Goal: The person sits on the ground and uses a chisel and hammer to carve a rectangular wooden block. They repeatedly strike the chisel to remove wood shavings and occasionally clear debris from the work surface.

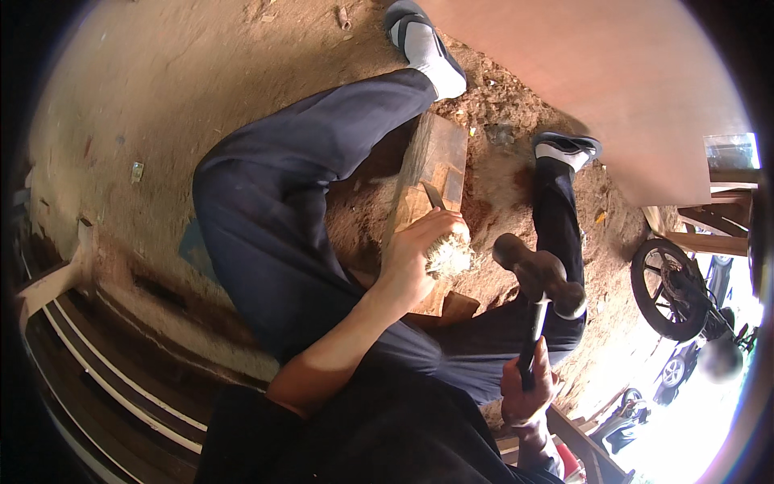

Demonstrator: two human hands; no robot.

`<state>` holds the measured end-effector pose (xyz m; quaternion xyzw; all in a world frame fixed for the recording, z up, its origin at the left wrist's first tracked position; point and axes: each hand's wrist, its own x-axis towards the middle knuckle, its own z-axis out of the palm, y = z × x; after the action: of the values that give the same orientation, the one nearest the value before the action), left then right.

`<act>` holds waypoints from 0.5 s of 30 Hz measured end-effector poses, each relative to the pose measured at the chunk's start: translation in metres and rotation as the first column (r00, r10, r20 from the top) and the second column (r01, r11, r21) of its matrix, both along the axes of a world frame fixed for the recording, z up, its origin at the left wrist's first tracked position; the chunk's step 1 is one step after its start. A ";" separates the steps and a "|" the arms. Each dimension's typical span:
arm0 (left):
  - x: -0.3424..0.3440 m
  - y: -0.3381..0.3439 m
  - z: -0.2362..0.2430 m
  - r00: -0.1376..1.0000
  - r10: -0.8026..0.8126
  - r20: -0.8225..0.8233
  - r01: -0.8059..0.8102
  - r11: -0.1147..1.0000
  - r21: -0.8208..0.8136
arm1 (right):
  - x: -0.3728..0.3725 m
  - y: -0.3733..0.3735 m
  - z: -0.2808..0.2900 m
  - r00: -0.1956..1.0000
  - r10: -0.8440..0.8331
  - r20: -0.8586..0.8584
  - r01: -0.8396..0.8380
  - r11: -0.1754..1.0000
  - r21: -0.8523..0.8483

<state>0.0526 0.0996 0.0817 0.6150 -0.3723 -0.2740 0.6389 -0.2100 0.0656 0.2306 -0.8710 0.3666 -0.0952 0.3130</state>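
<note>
**Chisel on the timber, hammer held apart**

My left hand [413,252] is wrapped around a chisel [434,196], its blade against the timber block [444,143] between my legs. My right hand [528,389] grips a hammer [542,277] by the handle — an open gap separates its head from the chisel's frayed butt. Dirt floor [495,179] shows beside the timber's right edge; a large sheet's [597,81] edge runs past my sandals [574,143]. One small scrap [137,172] lies left — any print too tiny to read.
</note>
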 end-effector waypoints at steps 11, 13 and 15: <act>-0.001 0.003 -0.002 0.962 -0.048 -0.267 0.042 0.999 -0.025 | -0.020 0.022 -0.010 0.981 -0.193 0.008 0.188 0.963 0.193; -0.002 0.005 0.001 0.933 -0.048 -0.356 0.046 0.999 -0.014 | -0.017 0.025 -0.009 0.969 -0.244 -0.020 0.242 0.939 0.243; -0.001 0.006 0.004 0.933 -0.052 -0.356 0.055 0.999 -0.002 | -0.014 0.026 -0.009 0.962 -0.265 -0.057 0.271 0.925 0.266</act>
<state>0.0517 0.1058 0.0854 0.5472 -0.2660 -0.3995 0.6858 -0.2241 0.0918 0.2218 -0.7624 0.4948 -0.0771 0.4098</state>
